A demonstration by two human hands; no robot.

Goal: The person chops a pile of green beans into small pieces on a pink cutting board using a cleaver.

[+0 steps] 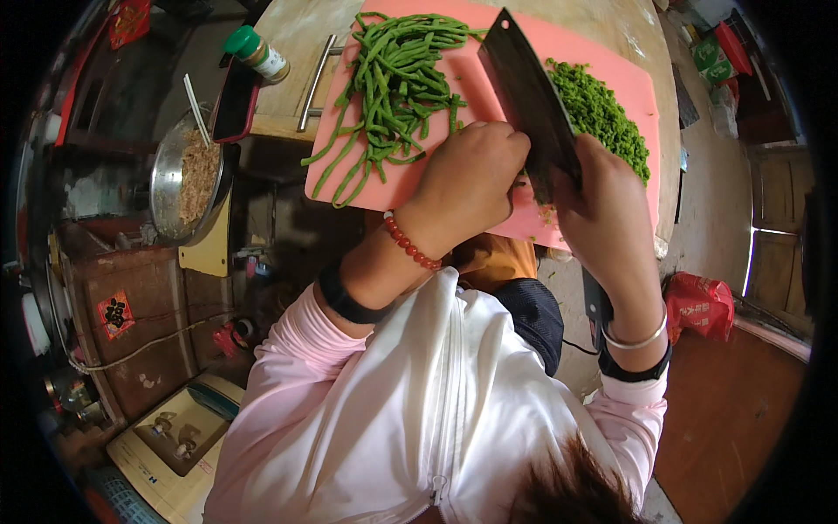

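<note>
My right hand (pixel 599 193) grips a cleaver with a broad dark blade (pixel 524 92), held over a pink cutting board (pixel 471 85). Beside the blade my left hand (pixel 481 173) rests on the board with its fingers curled; whatever lies under its fingertips is mostly hidden. A loose pile of long green beans (pixel 393 85) covers the board's left part. Right of the blade lies a heap of finely chopped green beans (pixel 602 111). A few small bits are scattered near the board's front edge.
A wooden table (pixel 288 98) carries the board. On its left stand a green-capped seasoning jar (pixel 265 59) and a phone in a red case (pixel 236 101). Farther left, a metal bowl (pixel 163 187) holds minced filling (pixel 200 173) and chopsticks (pixel 196 108). A red bag (pixel 700 304) sits at right.
</note>
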